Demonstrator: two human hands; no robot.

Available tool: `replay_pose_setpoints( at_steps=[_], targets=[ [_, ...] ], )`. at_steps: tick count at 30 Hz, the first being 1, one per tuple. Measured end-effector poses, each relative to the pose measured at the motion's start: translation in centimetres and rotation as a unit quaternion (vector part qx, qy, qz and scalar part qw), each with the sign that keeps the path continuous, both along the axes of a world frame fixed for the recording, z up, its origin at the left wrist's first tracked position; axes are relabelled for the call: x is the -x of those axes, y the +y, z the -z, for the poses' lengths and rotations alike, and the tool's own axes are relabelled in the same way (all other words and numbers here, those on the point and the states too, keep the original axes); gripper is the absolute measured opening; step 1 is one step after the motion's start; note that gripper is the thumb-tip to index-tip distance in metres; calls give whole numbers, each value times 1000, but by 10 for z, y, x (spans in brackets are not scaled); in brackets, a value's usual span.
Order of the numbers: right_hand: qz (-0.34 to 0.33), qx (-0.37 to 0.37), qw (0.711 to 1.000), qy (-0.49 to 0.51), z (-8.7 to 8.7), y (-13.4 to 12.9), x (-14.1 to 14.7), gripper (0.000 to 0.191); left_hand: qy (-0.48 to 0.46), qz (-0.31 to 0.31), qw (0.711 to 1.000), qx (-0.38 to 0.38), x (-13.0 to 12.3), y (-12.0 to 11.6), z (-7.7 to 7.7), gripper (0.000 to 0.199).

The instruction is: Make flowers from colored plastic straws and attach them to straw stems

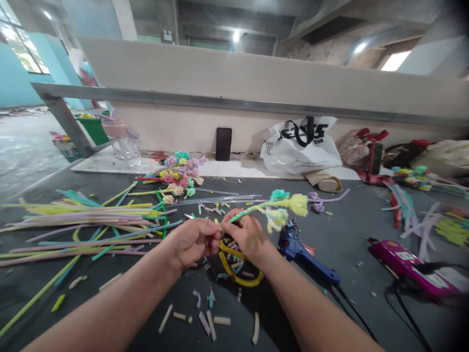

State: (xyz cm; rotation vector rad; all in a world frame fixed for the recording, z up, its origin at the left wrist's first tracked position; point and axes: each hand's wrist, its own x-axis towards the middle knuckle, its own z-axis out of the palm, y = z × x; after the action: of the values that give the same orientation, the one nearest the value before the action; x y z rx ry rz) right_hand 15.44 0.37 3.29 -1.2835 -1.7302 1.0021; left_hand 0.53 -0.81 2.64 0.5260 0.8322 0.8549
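Note:
A pipe-cleaner flower stem [249, 211] with yellow and teal fuzzy blossoms [289, 204] is held out to the right over the table. My right hand [249, 234] pinches its green twisted stalk near the lower end. Close against it, my left hand [198, 239] has its fingertips closed at the stalk's end; the exact grip is hidden by the fingers. Beneath both hands lies a yellow looped handle [249, 281], partly covered. Cut pipe-cleaner bits [210, 322] are scattered around it.
Long pipe cleaners [91, 215] spread across the left. Finished flowers [179, 171] are heaped behind them. A blue glue gun [308, 254] and a magenta corded tool [410, 266] lie on the right. A phone [223, 144] and white bag [300, 146] stand at the back.

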Motion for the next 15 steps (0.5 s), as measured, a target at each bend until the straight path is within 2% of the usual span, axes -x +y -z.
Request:
replay_pose_setpoints(
  at_steps=[2, 4, 6, 8, 10, 12, 14, 15],
  targets=[
    [-19, 7, 1000, 18, 1, 1, -2, 6, -20, 19, 999, 27, 1, 0, 0, 9],
    [-50, 38, 996, 63, 4, 2, -5, 9, -30, 22, 999, 23, 1, -1, -1, 6],
    [-65, 75, 987, 127, 7, 4, -5, 17, -11, 2, 1000, -30, -2, -3, -2, 5],
    [-68, 104, 973, 195, 8, 6, -4, 23, 62, -39, 989, -126, -5, -4, -2, 10],
    [-67, 126, 960, 240, 8, 6, -2, 27, 183, -87, 953, -226, -9, -5, -3, 15],
    [-65, 148, 952, 261, 9, 7, -1, 29, 318, -122, 892, -298, -11, -6, -3, 15],
    [-57, 165, 948, 268, 10, 7, -2, 32, 409, -129, 840, -333, -12, -6, -3, 16],
    [-53, 170, 947, 268, 10, 8, -3, 33, 427, -122, 828, -341, -12, -6, -2, 16]
  ],
)
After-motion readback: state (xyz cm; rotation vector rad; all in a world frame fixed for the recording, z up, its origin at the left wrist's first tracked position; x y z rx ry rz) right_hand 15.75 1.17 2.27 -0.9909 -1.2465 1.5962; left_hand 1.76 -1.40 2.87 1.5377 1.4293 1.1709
